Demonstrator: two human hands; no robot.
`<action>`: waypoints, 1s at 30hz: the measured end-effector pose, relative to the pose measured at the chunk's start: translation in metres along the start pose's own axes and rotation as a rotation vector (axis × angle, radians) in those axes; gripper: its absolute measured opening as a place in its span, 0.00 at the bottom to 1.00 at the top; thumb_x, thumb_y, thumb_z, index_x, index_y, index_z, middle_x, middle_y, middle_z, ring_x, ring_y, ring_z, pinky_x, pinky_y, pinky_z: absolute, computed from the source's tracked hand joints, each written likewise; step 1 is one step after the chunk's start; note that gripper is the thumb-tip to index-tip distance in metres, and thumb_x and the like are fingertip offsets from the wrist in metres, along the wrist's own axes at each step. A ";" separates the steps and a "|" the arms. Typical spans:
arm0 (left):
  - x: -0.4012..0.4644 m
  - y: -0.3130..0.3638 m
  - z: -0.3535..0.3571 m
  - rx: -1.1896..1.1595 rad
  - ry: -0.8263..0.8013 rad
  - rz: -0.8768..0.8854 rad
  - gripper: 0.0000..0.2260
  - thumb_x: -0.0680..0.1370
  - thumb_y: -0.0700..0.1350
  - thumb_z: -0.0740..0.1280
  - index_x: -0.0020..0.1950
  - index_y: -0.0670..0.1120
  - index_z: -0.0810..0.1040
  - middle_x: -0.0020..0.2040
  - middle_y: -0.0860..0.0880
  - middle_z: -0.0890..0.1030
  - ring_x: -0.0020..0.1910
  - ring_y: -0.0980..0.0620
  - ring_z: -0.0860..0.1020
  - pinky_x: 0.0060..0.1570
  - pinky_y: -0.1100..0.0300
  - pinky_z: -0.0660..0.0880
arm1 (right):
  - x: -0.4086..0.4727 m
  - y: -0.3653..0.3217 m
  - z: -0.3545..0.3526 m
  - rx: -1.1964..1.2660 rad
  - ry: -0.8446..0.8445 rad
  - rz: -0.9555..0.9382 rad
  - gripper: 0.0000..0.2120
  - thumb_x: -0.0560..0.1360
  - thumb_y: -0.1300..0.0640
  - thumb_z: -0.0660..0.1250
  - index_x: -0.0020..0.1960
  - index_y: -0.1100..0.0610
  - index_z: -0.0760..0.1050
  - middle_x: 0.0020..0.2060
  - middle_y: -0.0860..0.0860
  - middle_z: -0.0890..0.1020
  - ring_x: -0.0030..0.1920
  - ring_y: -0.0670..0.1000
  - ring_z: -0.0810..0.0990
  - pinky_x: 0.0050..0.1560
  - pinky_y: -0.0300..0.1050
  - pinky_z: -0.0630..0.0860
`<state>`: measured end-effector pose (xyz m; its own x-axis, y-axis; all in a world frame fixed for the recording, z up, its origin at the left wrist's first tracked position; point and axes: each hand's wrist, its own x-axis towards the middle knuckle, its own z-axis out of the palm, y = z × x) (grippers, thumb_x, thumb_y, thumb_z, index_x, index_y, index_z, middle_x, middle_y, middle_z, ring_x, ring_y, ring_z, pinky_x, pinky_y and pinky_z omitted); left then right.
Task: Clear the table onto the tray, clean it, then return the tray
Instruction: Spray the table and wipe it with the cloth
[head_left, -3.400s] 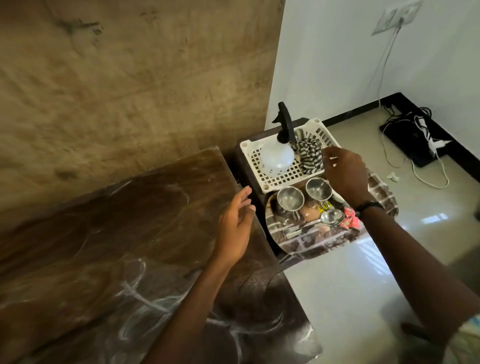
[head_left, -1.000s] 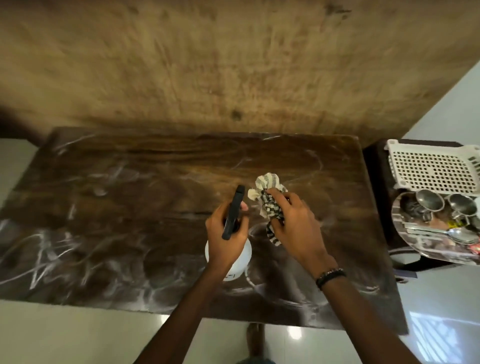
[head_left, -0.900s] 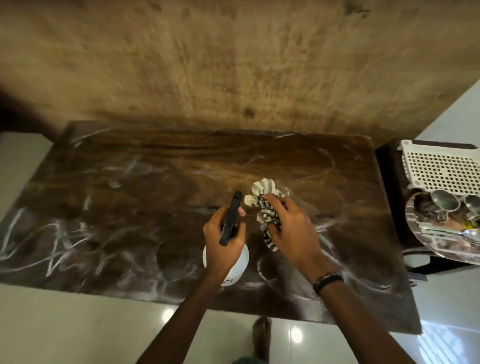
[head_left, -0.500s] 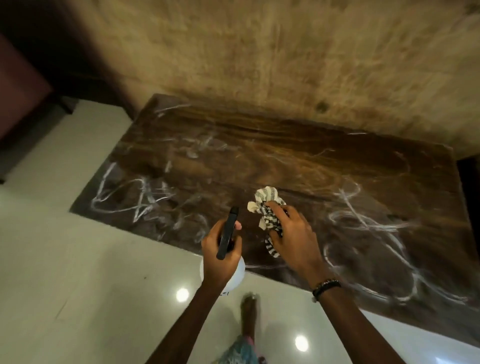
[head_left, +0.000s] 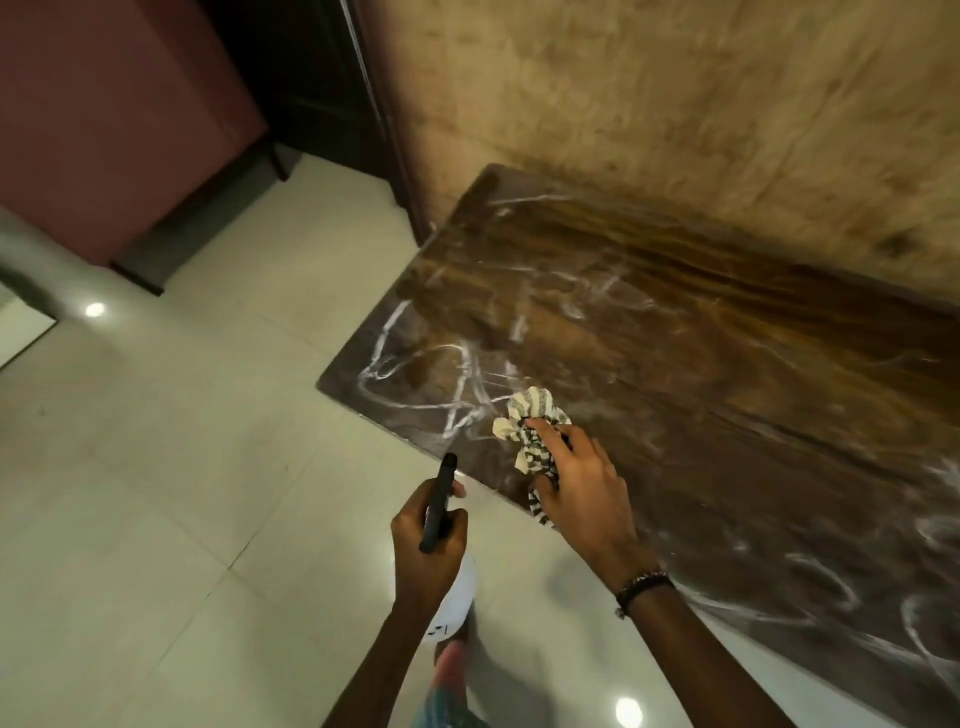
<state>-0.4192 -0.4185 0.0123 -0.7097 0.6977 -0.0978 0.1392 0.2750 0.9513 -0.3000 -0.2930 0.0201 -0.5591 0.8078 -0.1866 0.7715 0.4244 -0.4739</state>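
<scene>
The dark brown table (head_left: 701, 374) runs along the wall, its top streaked with white chalk-like marks. My left hand (head_left: 428, 545) grips a white spray bottle (head_left: 457, 597) by its black head, held over the floor just off the table's near left corner. My right hand (head_left: 582, 483) holds a bunched striped cloth (head_left: 530, 426) above the table's near left corner. The tray is out of view.
Pale glossy floor tiles (head_left: 182, 493) spread to the left and below. A maroon cabinet (head_left: 114, 114) and a dark door frame (head_left: 322, 93) stand at the far left. A rough tan wall (head_left: 675, 104) backs the table. My foot (head_left: 452, 670) shows below the bottle.
Both hands left the side tray carrying the bottle and cloth. The view has swung left along the table to its left end, and the side tray has gone out of sight.
</scene>
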 end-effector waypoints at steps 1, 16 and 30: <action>0.011 -0.006 -0.011 0.000 0.010 -0.022 0.16 0.72 0.25 0.62 0.44 0.45 0.77 0.34 0.38 0.74 0.22 0.56 0.65 0.24 0.68 0.63 | 0.011 -0.012 0.012 0.001 -0.012 -0.002 0.31 0.77 0.57 0.63 0.76 0.44 0.56 0.69 0.50 0.67 0.68 0.54 0.66 0.61 0.53 0.74; 0.136 -0.092 -0.071 0.147 -0.174 -0.108 0.14 0.71 0.36 0.70 0.35 0.54 0.74 0.24 0.58 0.73 0.21 0.57 0.70 0.27 0.74 0.65 | 0.114 -0.085 0.082 0.047 0.056 0.229 0.30 0.75 0.56 0.68 0.74 0.46 0.62 0.69 0.55 0.70 0.68 0.58 0.69 0.61 0.56 0.73; 0.154 -0.115 -0.087 0.224 -0.064 -0.264 0.12 0.72 0.41 0.74 0.31 0.42 0.74 0.24 0.43 0.71 0.21 0.53 0.65 0.25 0.67 0.64 | 0.133 -0.092 0.086 -0.012 0.005 0.147 0.31 0.75 0.56 0.68 0.75 0.48 0.61 0.67 0.55 0.72 0.66 0.56 0.71 0.61 0.51 0.74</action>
<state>-0.6051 -0.4003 -0.0870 -0.6977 0.6214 -0.3565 0.1103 0.5849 0.8036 -0.4709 -0.2598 -0.0351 -0.4377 0.8640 -0.2488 0.8487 0.3056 -0.4317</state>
